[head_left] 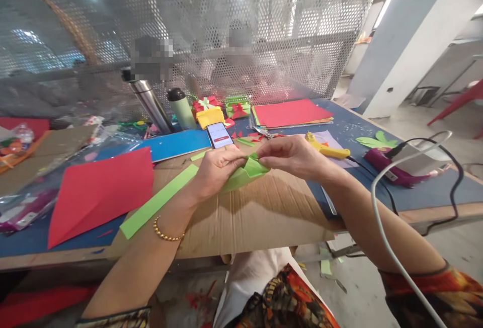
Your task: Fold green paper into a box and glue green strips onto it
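Note:
A folded piece of green paper (pixel 243 176) is held up over the brown cardboard (pixel 241 222), between both hands. My left hand (pixel 219 168) pinches its left side, thumb and fingers closed. On the other side, the fingertips of my right hand (pixel 289 156) are closed on its upper right corner. The paper's back side is hidden by my fingers. Under and beside my left wrist lies a long green paper strip (pixel 160 199). A smartphone (pixel 219 135) with a lit screen stands just beyond my left hand.
A red sheet (pixel 103 189) and blue board (pixel 169 146) lie left. Behind stand a steel flask (pixel 149 101), a green bottle (pixel 181 109) and small paper boxes (pixel 210 116). Scissors (pixel 264 132) lie near red paper (pixel 290 113). Right are a yellow glue gun (pixel 326 148) and a hanging white cable (pixel 381 222).

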Demonstrator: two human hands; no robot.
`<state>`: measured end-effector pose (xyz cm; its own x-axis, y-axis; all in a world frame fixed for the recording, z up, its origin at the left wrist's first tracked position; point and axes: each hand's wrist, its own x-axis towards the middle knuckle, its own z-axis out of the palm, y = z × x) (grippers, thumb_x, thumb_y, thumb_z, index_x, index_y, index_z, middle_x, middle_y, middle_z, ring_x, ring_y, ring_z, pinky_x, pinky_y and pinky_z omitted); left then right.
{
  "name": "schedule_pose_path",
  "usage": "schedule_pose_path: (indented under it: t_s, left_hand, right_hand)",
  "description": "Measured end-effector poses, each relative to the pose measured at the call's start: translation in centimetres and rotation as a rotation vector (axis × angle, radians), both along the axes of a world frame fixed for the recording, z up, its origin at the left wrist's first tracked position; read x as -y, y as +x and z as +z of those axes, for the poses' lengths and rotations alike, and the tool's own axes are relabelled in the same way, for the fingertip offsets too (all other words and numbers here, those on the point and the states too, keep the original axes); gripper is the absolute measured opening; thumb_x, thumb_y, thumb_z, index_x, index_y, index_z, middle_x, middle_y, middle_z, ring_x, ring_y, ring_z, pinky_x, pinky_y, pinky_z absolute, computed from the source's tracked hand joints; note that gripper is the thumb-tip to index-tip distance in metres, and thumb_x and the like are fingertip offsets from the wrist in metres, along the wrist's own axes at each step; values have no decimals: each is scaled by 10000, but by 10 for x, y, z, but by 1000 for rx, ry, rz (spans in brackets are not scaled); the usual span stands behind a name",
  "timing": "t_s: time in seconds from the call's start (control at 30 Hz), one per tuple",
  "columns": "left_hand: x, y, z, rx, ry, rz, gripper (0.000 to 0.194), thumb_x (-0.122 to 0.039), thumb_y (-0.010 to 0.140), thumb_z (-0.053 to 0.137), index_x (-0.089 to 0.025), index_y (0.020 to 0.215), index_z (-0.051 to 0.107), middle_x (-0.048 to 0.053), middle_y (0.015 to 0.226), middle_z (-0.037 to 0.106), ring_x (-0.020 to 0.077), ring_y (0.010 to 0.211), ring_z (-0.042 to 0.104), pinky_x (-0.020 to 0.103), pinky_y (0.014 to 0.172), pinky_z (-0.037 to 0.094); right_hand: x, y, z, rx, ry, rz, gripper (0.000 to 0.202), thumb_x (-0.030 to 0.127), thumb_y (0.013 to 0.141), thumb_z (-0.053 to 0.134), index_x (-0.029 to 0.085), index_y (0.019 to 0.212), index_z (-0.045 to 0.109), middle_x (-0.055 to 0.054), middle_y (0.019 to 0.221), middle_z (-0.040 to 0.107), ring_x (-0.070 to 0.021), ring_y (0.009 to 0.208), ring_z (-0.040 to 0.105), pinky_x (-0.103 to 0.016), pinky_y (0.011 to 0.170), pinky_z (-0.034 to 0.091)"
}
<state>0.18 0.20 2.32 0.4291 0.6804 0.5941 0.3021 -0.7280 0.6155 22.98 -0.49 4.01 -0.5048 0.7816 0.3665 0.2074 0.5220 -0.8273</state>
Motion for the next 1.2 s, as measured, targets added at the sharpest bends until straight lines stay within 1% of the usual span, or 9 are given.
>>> schedule_pose_path:
  t_s: [0.1,0.27,0.47,0.57,0.73,0.87,0.97,1.1,1.2]
  left_hand:
    - [1,1,-1,21,4,21,192,-271,902,676,-205,871,854,59,798,776,180,748,704,268,690,530]
    - [3,2,-2,57,-15,30,153,-256,881,708,-201,840,844,60,795,781,185,746,713,275,692,549]
    - [9,2,1,51,-30,60,152,-237,874,703,-200,864,850,60,835,812,181,762,739,266,699,563]
    - [13,4,3,51,-65,98,141,-231,859,714,-199,886,849,62,895,830,189,814,762,267,743,578]
    - [17,6,3,74,-87,111,109,-234,857,731,-201,858,834,50,865,819,183,799,754,264,735,572]
    - [17,5,0,96,-119,87,77,-241,859,759,-206,867,827,42,866,818,176,800,746,265,749,567]
    - [17,5,-1,121,-151,66,76,-256,857,770,-202,865,822,42,853,809,175,787,731,270,744,558]
    - [20,7,0,141,-183,69,79,-260,845,775,-195,853,819,42,830,794,172,766,707,278,736,546]
    - [21,7,2,148,-208,71,76,-260,839,773,-197,840,816,45,835,800,175,767,710,280,733,553]
  right_hand:
    - [3,0,0,54,65,-17,173,247,830,637,154,882,773,-3,721,712,-108,657,578,-232,597,432]
    - [6,-2,1,80,133,-32,224,188,833,579,141,922,780,-11,757,735,-103,676,585,-221,598,419]
    - [10,-3,2,98,113,-60,187,177,823,598,131,908,758,7,690,691,-93,635,571,-218,588,421]
    - [11,-4,2,82,113,-59,135,178,812,620,135,864,736,25,650,653,-83,603,547,-214,566,406]
    - [12,-8,1,53,76,-93,71,156,793,619,151,765,684,37,614,620,-79,586,529,-216,563,396]
    - [13,-9,1,-2,17,-95,93,207,799,619,156,734,663,17,635,638,-93,602,556,-225,563,411]
    - [13,-10,0,-32,0,-100,75,203,781,623,161,727,652,12,646,649,-97,613,570,-223,571,429]
    - [14,-12,-3,-68,29,-128,27,187,756,638,173,734,627,18,655,640,-97,605,566,-226,573,450]
    - [14,-14,-4,-105,53,-151,51,179,739,640,185,721,592,26,652,610,-93,590,540,-229,558,442]
